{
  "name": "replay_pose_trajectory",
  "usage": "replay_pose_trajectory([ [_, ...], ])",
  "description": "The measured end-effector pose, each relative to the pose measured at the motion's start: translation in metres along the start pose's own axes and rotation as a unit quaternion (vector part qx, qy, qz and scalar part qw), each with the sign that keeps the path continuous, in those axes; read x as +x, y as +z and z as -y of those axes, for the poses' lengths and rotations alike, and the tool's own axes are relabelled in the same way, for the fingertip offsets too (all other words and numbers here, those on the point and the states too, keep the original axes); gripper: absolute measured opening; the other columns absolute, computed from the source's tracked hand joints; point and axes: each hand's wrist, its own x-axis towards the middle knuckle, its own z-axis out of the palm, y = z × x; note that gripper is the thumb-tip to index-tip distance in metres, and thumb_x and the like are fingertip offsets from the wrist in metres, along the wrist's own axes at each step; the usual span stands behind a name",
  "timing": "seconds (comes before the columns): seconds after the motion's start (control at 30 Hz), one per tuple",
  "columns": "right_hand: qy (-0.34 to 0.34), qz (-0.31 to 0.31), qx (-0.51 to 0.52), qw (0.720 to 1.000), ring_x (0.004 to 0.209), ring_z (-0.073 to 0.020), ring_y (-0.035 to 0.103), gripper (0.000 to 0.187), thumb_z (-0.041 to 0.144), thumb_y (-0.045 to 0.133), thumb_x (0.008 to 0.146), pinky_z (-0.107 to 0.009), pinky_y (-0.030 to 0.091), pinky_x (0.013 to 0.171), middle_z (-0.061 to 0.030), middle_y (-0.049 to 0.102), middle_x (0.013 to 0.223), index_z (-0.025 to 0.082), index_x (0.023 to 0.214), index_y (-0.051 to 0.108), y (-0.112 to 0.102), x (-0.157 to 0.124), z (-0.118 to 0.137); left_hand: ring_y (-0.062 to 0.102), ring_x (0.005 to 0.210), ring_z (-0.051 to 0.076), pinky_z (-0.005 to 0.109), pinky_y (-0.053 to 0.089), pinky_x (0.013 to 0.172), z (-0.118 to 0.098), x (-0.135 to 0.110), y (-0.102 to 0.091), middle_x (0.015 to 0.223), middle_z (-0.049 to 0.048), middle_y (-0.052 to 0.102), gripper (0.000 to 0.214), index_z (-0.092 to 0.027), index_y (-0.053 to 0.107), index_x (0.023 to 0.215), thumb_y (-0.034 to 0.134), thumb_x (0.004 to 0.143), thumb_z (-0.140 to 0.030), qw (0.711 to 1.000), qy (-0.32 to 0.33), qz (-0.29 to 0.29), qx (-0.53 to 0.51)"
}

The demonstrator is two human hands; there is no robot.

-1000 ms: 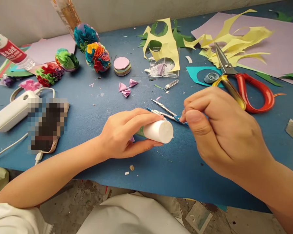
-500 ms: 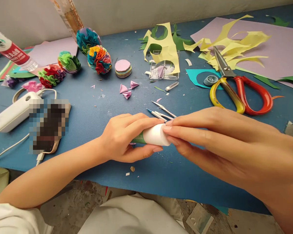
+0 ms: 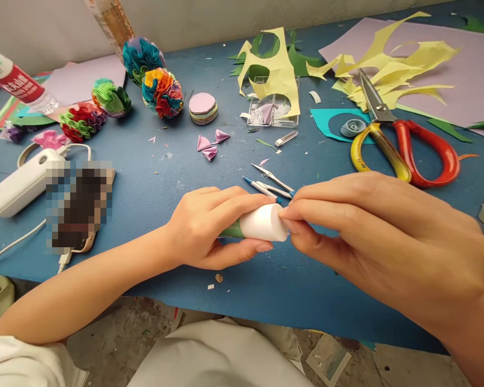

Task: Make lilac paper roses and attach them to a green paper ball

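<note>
My left hand [image 3: 213, 226] is wrapped round a white-and-green bottle [image 3: 262, 223] lying on its side just above the table, with its white end pointing right. Much of the green part is hidden under my palm. At that white end, the bunched fingertips of my right hand [image 3: 371, 236] are pinched together and touch it; whatever is between them is hidden. Just behind the bottle lie a compass [image 3: 272, 180] and a blue-tipped white tool [image 3: 258, 188]. Farther back are small folded lilac paper pieces [image 3: 210, 145] and a stack of round paper discs [image 3: 203, 108].
Large scissors [image 3: 403, 134] with red and yellow handles lie right, by yellow paper scraps [image 3: 403, 64] and a small grey round part [image 3: 353, 127]. At left are a phone [image 3: 80, 209], a white power bank [image 3: 24, 180], ruffled paper balls [image 3: 162, 92] and a water bottle [image 3: 20, 80].
The bottle has shifted slightly right, along with my right hand. My right fingertips have drawn closer together at its white end. My left hand keeps its grip.
</note>
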Motion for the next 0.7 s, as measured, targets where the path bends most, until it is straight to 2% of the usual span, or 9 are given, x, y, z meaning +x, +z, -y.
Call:
replay_pose_trajectory([
  [0.1,0.034,0.012,-0.005,0.999,0.075,-0.0105,0.065,0.009,0.014,0.06,0.085,-0.023,0.052,0.068,0.0016,0.07,0.086,0.023,0.086,0.06,-0.0023,0.0022,0.0032,0.063,0.068,0.014,0.025,0.049,0.059,-0.0001,0.0001,-0.0007,0.088,0.0084,0.071,0.037,-0.01,0.056,0.109,0.054,0.087,-0.04,1.0,0.005,-0.003,-0.002],
  [0.23,0.062,-0.014,-0.002,0.998,0.076,-0.0098,0.066,0.011,0.013,0.064,0.083,-0.02,0.053,0.07,0.003,0.07,0.084,0.023,0.084,0.063,-0.0065,0.005,0.0057,0.063,0.07,0.013,0.024,0.048,0.058,-0.0001,0.0005,-0.0009,0.089,0.0084,0.071,0.037,-0.009,0.056,0.108,0.056,0.086,-0.039,1.0,0.007,-0.004,-0.004],
  [0.33,0.053,-0.001,0.028,0.998,0.079,-0.0094,0.066,0.013,0.01,0.063,0.082,-0.019,0.053,0.073,0.002,0.07,0.086,0.022,0.088,0.065,-0.008,0.0049,0.0035,0.064,0.072,0.013,0.023,0.048,0.059,0.0002,0.0007,-0.0008,0.091,0.0078,0.071,0.036,-0.01,0.056,0.109,0.056,0.086,-0.039,1.0,0.007,-0.006,-0.009],
  [0.47,0.025,0.035,0.039,0.998,0.082,-0.0119,0.067,0.017,0.013,0.061,0.084,-0.023,0.054,0.071,0.0016,0.071,0.093,0.025,0.095,0.066,-0.009,0.0029,0.0002,0.065,0.075,0.014,0.023,0.048,0.06,0.0005,0.0006,-0.0012,0.093,0.008,0.071,0.036,-0.011,0.055,0.11,0.056,0.086,-0.038,1.0,0.005,-0.007,-0.014],
  [0.7,-0.006,0.022,0.002,1.0,0.075,-0.0138,0.067,0.011,0.016,0.063,0.083,-0.026,0.053,0.071,0.0009,0.072,0.085,0.025,0.088,0.064,-0.0071,0.004,-0.0025,0.063,0.07,0.013,0.023,0.047,0.059,-0.0008,0.0002,-0.0006,0.088,0.0074,0.071,0.036,-0.011,0.055,0.109,0.053,0.088,-0.04,1.0,-0.007,0.011,0.001],
])
